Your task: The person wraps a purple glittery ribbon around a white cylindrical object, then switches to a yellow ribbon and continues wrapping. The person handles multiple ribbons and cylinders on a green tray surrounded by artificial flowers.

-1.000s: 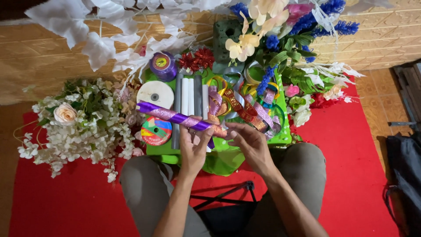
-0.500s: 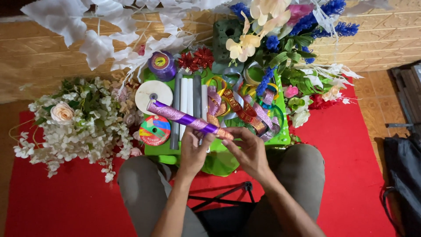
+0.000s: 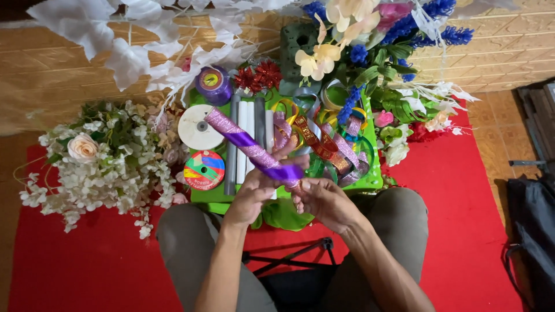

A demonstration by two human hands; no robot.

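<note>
A stick wrapped in purple and glittery pink ribbon (image 3: 248, 145) slants up to the left above a green tray (image 3: 215, 195). My left hand (image 3: 254, 193) grips its lower part from below. At the stick's lower end my right hand (image 3: 324, 199) pinches the purple ribbon. Both hands hover over my knees, in front of the tray.
The tray holds a white ribbon spool (image 3: 198, 126), a multicoloured spool (image 3: 204, 169), a purple spool (image 3: 213, 84), grey and white sticks (image 3: 243, 133) and tangled ribbons (image 3: 329, 147). White flowers (image 3: 104, 162) lie left, mixed artificial flowers (image 3: 376, 52) behind. A red carpet (image 3: 468, 202) covers the floor; a black bag (image 3: 532, 231) sits right.
The wrapped stick has tilted steeper, its upper end now higher and closer to the white spool. Both hands have shifted slightly toward me while staying on the lower end.
</note>
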